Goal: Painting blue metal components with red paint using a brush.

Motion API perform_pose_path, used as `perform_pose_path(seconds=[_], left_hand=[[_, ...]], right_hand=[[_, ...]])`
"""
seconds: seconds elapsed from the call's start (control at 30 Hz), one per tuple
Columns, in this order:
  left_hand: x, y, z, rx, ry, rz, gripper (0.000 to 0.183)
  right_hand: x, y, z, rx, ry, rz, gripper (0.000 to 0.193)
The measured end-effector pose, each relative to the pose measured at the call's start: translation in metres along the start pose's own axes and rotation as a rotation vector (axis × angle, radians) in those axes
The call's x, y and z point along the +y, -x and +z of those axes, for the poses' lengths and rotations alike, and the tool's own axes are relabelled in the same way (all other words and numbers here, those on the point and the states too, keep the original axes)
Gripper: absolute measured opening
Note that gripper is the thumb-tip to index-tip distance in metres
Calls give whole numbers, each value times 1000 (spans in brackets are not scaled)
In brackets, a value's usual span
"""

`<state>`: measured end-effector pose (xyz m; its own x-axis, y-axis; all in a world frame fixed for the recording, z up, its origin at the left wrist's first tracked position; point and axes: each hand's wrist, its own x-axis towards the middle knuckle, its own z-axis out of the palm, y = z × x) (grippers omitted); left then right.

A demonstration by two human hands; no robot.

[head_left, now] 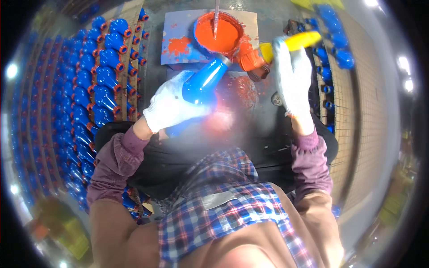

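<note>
My left hand, in a white glove, is wrapped round a glossy blue tapered metal fitting. The fitting tilts up to the right, and its narrow end shows a bare grey rim. My right hand, also gloved in white, grips a paintbrush by its yellow handle. Its bristles are coated in orange-red and point left, close beside the fitting's narrow end; whether they touch it I cannot tell. Just beyond stands a round bucket of orange-red paint with a stick leaning in it. A hazy smear hides the fitting's lower part.
The bucket rests on a paint-spattered board. Racks at the left hold many blue fittings with orange-red ends. More blue fittings stand along the right, beside a wire-mesh panel. My knees flank the work spot.
</note>
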<state>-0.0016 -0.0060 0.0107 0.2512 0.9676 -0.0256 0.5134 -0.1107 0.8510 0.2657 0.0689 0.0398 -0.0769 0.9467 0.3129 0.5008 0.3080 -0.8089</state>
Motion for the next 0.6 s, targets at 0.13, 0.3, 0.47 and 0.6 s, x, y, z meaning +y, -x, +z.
perform_pose_path(seconds=[0.13, 0.3, 0.47, 0.6], left_hand=[[2, 9, 11, 52, -659, 38, 72], [2, 14, 13, 16, -876, 182, 71], [9, 10, 14, 0, -968, 240, 70], [12, 8, 15, -40, -897, 143, 71]], right_hand=[[18, -33, 33, -73, 162, -148, 37], [28, -34, 57, -262, 164, -148, 37], [16, -18, 49, -251, 202, -346, 26], [2, 4, 32, -155, 225, -517, 18]])
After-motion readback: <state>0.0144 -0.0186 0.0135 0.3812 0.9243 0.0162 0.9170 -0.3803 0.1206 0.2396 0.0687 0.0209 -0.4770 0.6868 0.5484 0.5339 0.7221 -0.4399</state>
